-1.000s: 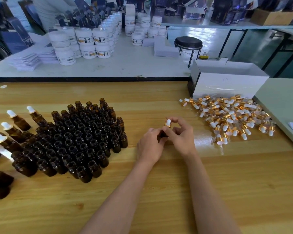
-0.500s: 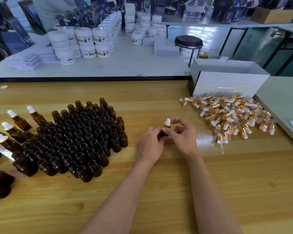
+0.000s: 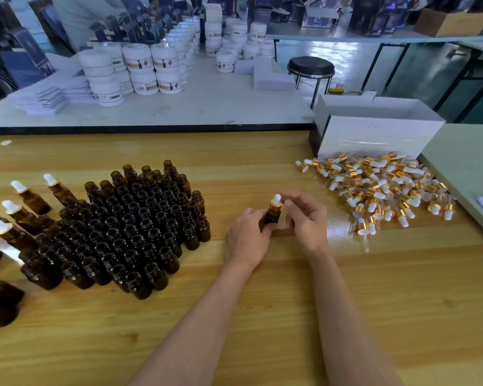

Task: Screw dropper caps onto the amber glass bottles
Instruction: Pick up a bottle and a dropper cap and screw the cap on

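Observation:
An amber glass bottle (image 3: 271,216) with a gold-collared, white-bulbed dropper cap (image 3: 276,201) stands at the table's middle. My left hand (image 3: 247,238) grips the bottle's body from the left. Just right of the cap, my right hand (image 3: 306,218) hovers with loosely curled fingers; a small gap shows between them and the cap. Several uncapped amber bottles (image 3: 140,224) stand packed together to the left. Several capped bottles (image 3: 28,197) lie at the far left. A heap of loose dropper caps (image 3: 388,188) lies to the right.
A white open box (image 3: 374,135) stands behind the cap heap. The wooden table (image 3: 262,316) ends at a pale green surface (image 3: 463,168) on the right. Behind it, a white table holds white jars (image 3: 140,68) and stacked leaflets. A black stool (image 3: 310,66) stands further back.
My right fingers pinched the cap in the earlier frames; now they have come off it and spread slightly. The capped bottle shows more clearly above my left hand.

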